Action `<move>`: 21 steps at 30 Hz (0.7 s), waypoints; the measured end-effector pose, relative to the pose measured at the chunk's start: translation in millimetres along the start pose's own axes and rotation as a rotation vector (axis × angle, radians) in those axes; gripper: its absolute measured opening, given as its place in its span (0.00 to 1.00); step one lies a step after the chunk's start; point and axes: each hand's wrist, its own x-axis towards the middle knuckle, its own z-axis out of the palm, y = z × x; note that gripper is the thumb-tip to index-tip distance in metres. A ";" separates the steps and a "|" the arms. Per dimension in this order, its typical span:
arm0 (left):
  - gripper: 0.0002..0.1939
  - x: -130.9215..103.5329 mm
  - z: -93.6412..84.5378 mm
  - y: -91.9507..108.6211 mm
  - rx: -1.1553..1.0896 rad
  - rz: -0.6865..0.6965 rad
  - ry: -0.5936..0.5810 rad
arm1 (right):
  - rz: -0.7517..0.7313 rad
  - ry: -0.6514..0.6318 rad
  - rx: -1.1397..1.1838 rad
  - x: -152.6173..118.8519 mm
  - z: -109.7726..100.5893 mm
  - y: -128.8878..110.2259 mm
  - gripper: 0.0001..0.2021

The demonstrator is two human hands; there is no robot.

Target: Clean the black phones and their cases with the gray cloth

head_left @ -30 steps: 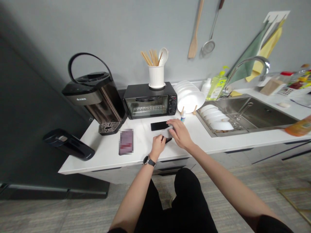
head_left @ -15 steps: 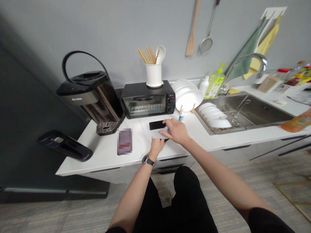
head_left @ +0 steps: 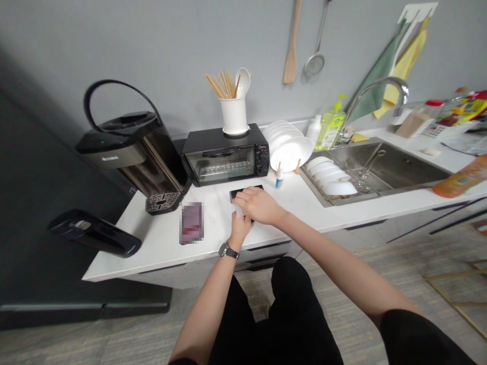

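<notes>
Head view: we are looking down on a white table (head_left: pixel 215 223), with both hands meeting near the middle of the frame. Our right hand (head_left: pixel 258 205) is arching over from the right, its back toward us, fingers partly bent and lying close together. It is overlapping a thin pale sheet (head_left: pixel 239 210) and hiding most of it, so we cannot tell whether the fingers are gripping the sheet or only pressing it. Our left hand (head_left: pixel 240 227) is sitting just below, beside the sheet's lower edge. Something dark (head_left: pixel 252 221) is peeking out at its right side; we cannot tell how far those fingers are curling or what they are holding. A dark watch (head_left: pixel 223 249) is circling the left wrist.

At frame centre, a flat black rectangle (head_left: pixel 236 193) is lying on the table, the right hand partly covering it. Right of it, a small white-and-blue bottle (head_left: pixel 279 179) is standing upright. Left of both hands, a purplish item (head_left: pixel 192 223) is lying flat, its detail blurred out.

Behind, in the upper middle, a black toaster oven (head_left: pixel 224 138) is carrying a white holder (head_left: pixel 233 115) of chopsticks. White plates (head_left: pixel 291 153) are leaning in a row at its right. Farther right, white bowls (head_left: pixel 338 188) are resting at the sink's (head_left: pixel 395 167) left end.
</notes>
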 end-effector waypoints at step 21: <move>0.15 -0.5 -0.3 3.4 0.036 0.002 0.012 | -0.061 -0.063 -0.015 0.0 -4.7 2.2 0.09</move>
